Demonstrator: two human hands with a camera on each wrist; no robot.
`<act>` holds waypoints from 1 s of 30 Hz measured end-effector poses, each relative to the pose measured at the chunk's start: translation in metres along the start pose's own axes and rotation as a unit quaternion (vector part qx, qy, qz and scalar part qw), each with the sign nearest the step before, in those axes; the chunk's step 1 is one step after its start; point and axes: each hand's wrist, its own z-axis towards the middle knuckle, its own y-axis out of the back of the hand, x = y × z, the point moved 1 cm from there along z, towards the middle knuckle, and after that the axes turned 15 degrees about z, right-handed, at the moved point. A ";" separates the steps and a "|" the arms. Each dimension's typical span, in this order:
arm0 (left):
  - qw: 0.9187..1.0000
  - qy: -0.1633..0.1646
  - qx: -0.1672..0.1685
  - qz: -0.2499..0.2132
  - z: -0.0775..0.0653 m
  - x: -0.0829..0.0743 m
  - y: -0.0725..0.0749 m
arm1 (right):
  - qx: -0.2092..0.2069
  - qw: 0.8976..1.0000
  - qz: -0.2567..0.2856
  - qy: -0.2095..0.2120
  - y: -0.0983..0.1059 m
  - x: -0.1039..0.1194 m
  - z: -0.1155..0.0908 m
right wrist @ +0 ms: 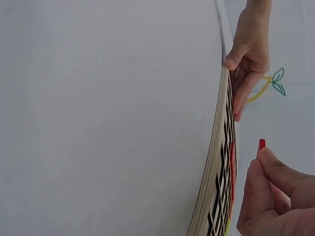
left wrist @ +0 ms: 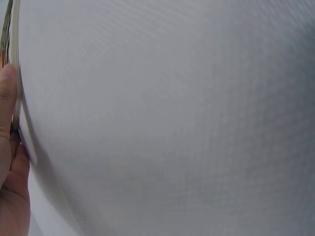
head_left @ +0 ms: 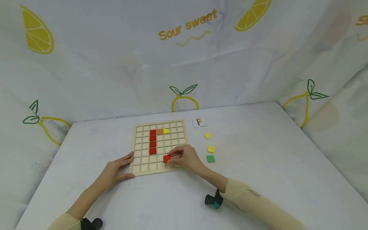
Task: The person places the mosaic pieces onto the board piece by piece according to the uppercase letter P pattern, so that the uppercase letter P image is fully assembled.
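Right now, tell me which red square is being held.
The red square pinched by the right hand, held clear of the board. The other four red squares rest unheld in one column of its grid.

I've got a white table (head_left: 273, 153), faint greyish blotches on top, far edge running against a pale hanging cloth (head_left: 115, 80). Cloth wraps far, left and right sides, lightly creased. Prints I can log: yellow citrus wedge (head_left: 39, 33) far left, high up; second wedge (head_left: 253, 16) right of centre, cut off on top. Between them, orange "Sour sweet" lettering (head_left: 188, 25), slanted, yellow squiggle (head_left: 193, 39) under it. Low on the cloth, three yellow lemon outlines with green leaves: left (head_left: 51, 129), centre (head_left: 185, 103) just past the table edge, right (head_left: 297, 108). More orange lettering (head_left: 362, 20) at far right, cropped. My right wrist feed catches a leafy lemon print (right wrist: 278, 81), partly hidden.
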 end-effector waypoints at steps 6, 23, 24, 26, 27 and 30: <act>1.000 0.001 0.001 0.001 0.000 -0.001 0.000 | 0.009 0.999 -0.018 0.039 -0.020 -0.005 0.015; 1.000 0.003 0.004 -0.002 0.002 0.000 0.001 | 0.006 0.997 -0.060 0.047 -0.042 -0.002 0.033; 1.000 0.003 0.004 -0.002 0.002 0.000 0.001 | 0.004 0.997 -0.060 0.043 -0.042 -0.002 0.033; 1.000 0.002 0.003 -0.002 0.002 0.001 0.000 | 0.004 0.997 -0.060 0.040 -0.042 -0.001 0.032; 1.000 0.001 0.002 -0.002 0.002 0.002 0.000 | 0.005 0.997 -0.061 0.039 -0.042 -0.001 0.031; 1.000 0.000 0.000 -0.002 0.002 0.002 -0.001 | 0.010 0.998 -0.058 0.038 -0.043 0.000 0.031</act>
